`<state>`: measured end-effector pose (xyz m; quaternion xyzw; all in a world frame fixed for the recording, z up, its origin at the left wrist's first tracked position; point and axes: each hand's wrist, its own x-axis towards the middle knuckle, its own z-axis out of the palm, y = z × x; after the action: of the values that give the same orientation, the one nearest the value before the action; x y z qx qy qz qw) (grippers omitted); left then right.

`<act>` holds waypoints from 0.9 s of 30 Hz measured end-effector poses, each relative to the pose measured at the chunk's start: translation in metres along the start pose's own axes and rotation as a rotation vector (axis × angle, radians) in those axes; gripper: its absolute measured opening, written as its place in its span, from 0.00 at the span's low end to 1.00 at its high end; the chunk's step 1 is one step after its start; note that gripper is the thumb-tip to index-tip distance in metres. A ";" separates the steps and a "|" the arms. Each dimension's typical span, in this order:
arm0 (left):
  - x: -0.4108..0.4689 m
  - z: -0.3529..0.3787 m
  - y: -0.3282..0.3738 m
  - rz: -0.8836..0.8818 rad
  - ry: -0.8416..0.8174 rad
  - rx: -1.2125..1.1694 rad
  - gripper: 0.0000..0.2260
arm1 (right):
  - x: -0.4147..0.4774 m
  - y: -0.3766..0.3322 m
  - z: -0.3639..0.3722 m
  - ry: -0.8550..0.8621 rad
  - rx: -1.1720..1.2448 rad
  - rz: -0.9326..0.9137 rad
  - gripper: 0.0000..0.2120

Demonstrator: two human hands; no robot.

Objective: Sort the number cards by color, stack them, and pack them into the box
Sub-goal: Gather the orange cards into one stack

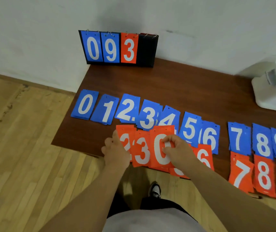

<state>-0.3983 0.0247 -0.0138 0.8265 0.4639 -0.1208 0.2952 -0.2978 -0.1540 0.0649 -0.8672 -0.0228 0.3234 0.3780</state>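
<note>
Right, my right hand [179, 150] pinched the red 0 card [158, 154]; my left hand [115, 151] gripped the red 2 card [125, 136] by its left edge. Far scoreboard [147, 49] read 0 9 3.

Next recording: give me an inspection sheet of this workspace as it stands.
Surface: dark wooden table against a white wall.
Job's things: blue cards 0 to 9 in a row; red cards in front, overlapping; white box at the right edge.
Clutter: scoreboard stand showing 0, 9, 3.
Hands: left hand touches the red 2 card, grip unclear; right hand pinches the red 0 card.
Cables: nothing seen.
Surroundings: wooden floor, a shoe.
</note>
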 end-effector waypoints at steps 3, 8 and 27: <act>-0.002 0.008 -0.005 -0.058 0.018 -0.093 0.47 | 0.007 0.007 -0.002 -0.050 -0.029 -0.018 0.12; -0.010 0.015 -0.014 -0.037 0.066 -0.238 0.45 | 0.016 0.010 -0.007 -0.114 -0.054 -0.048 0.12; -0.019 -0.104 -0.065 0.026 0.119 -0.666 0.31 | 0.005 -0.052 0.031 -0.042 0.038 -0.058 0.11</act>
<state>-0.4708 0.1000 0.0534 0.6962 0.4835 0.0895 0.5229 -0.3012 -0.0958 0.0814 -0.8518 -0.0498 0.3309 0.4030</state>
